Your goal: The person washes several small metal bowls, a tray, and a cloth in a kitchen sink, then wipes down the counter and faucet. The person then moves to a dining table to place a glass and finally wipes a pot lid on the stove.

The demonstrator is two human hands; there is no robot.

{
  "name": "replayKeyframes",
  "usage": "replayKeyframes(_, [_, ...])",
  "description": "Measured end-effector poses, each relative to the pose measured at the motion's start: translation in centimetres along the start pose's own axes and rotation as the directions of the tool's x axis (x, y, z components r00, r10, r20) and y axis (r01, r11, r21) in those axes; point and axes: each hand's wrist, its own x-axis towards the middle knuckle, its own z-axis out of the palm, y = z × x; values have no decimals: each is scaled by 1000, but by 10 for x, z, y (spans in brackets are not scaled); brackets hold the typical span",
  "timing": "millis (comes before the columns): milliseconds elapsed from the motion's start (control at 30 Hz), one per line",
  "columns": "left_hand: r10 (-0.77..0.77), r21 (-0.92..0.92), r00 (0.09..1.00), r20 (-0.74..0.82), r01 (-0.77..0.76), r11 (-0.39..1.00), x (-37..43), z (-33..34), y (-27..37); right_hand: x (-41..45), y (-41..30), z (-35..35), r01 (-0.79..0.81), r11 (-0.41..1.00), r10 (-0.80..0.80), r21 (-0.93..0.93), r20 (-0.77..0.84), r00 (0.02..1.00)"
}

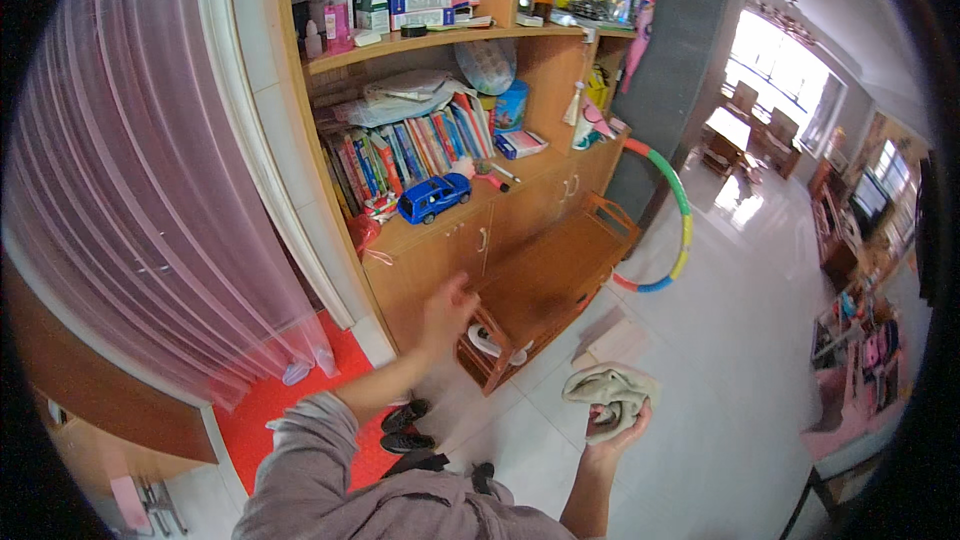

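My right hand [634, 431] grips a bunched, grey-green cloth [609, 394] over the tiled floor. My left hand [452, 307] is blurred and stretched out towards the near end of a brown wooden bench [555, 270]; nothing shows in its fingers, and I cannot tell whether it touches the bench. Behind the bench stands a wooden shelf cabinet [431, 259]. On its middle shelf a blue toy car [435, 197] sits in front of a row of books [420, 139]. A white object [487, 341] lies in the bench's lower part, partly covered by its end frame.
A coloured hoop [684, 217] leans at the bench's far end. A pale box [613, 341] is on the floor beside the bench. Black shoes [405, 427] stand by a red mat [300, 397], near a sheer pink curtain [150, 202]. Boxes and bottles [412, 0] crowd the upper shelf.
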Motion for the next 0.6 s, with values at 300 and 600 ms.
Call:
replayKeyframes(300, [493,669,692,-528,-19,743,257,-95,10,107,19,17,-22,999,26,-46,104,994])
replayKeyframes(600, [122,702,895,-430,246,668,443,-164,-1,202,34,87,182,945,-205,-271,-58,977])
